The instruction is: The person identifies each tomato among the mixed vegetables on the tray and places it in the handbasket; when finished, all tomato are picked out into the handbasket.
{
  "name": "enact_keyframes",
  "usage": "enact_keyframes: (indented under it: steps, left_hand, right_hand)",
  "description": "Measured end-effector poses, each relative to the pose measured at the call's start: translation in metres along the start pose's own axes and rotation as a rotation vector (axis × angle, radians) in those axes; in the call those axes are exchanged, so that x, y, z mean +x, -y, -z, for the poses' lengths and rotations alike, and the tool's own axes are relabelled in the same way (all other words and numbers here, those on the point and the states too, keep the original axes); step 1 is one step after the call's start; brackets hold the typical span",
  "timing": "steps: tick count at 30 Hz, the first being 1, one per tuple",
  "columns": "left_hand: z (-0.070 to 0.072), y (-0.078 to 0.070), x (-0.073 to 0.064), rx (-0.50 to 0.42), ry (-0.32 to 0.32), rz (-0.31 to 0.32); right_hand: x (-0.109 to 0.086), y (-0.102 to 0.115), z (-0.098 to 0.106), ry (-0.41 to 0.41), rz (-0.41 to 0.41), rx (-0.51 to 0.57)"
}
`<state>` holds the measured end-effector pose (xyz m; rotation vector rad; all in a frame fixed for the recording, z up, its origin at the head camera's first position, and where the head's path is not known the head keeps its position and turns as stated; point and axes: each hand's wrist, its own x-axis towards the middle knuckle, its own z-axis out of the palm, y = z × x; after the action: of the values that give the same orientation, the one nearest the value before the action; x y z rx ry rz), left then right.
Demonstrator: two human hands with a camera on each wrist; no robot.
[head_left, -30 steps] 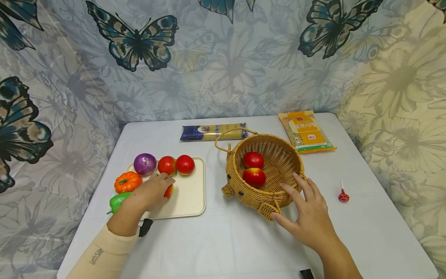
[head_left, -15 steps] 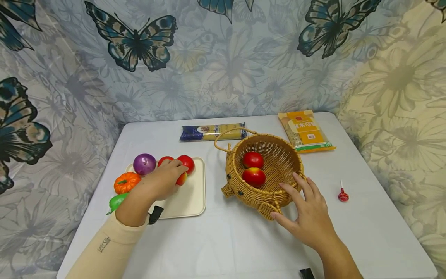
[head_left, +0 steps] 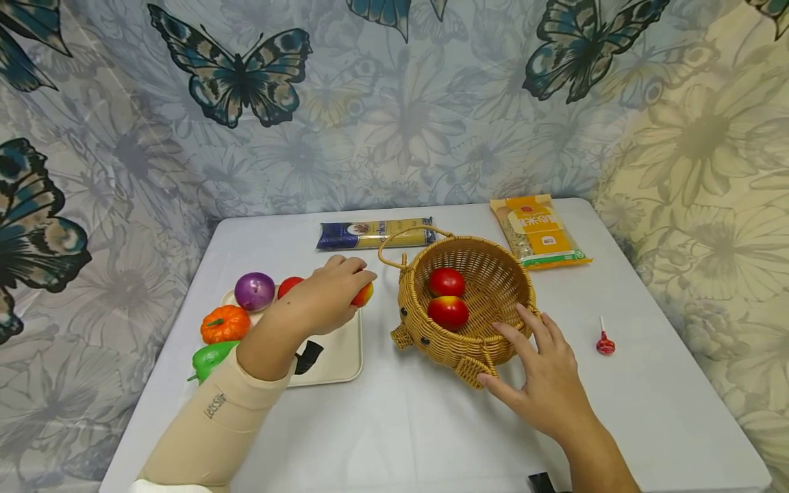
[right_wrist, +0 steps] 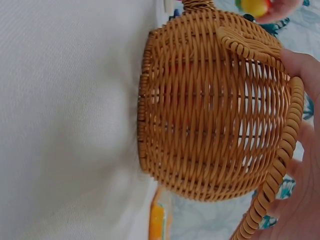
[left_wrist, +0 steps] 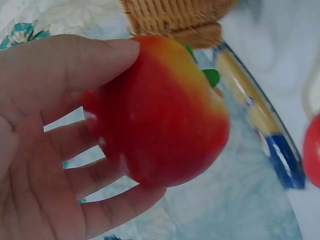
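My left hand (head_left: 327, 294) holds a red and yellow apple (left_wrist: 160, 115) with a green leaf, thumb on one side and fingers on the other. It is raised over the far right corner of the cream tray (head_left: 333, 363). My right hand (head_left: 545, 387) grips the near right rim of the wicker basket (right_wrist: 215, 110), fingertips over the edge and thumb at the woven ear. Inside the basket lie two red fruits, one (head_left: 446, 281) behind the other (head_left: 448, 313). Another red fruit (head_left: 288, 285) on the tray is partly hidden by my left hand.
At the tray's left are a purple round vegetable (head_left: 255, 292), an orange pumpkin (head_left: 224, 324) and a green pepper (head_left: 212, 359). Behind stand a pasta pack (head_left: 370, 234) and a yellow grain bag (head_left: 542, 229). A lollipop (head_left: 605, 344) lies right of the basket.
My left hand has lifted the apple from the tray and carried it right and away, toward the basket. My right hand and the basket have stayed in place.
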<state>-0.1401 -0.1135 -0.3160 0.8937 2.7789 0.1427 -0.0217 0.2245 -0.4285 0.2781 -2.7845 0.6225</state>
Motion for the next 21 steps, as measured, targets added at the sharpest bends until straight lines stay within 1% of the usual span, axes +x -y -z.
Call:
enact_keyframes:
  steps: [4, 8, 11, 13, 15, 17, 21]
  left_hand:
    - [0.005, -0.015, 0.009, -0.006, -0.028, -0.057]
    - [0.008, -0.029, 0.018, -0.005, -0.040, -0.114]
    - [0.009, -0.038, 0.025, -0.018, -0.044, -0.144]
    - [0.010, -0.044, 0.030, -0.021, -0.058, -0.166]
    - [0.010, -0.050, 0.035, -0.025, -0.077, -0.192]
    - [0.009, -0.055, 0.040, -0.008, -0.100, -0.220]
    - [0.003, -0.066, 0.052, 0.019, -0.139, -0.276]
  right_hand:
    - [-0.001, -0.001, -0.001, -0.006, -0.002, 0.002]
    - [-0.001, -0.001, -0.002, -0.008, -0.003, 0.008]
    - [-0.001, -0.001, -0.002, -0.007, -0.005, 0.004]
    - [-0.001, -0.001, -0.002, -0.005, -0.008, -0.003]
    - [-0.001, -0.001, -0.002, -0.002, -0.010, -0.009]
    - [-0.001, -0.001, -0.001, 0.000, -0.011, -0.010]
    - [-0.001, -0.001, 0.000, -0.001, -0.009, -0.007]
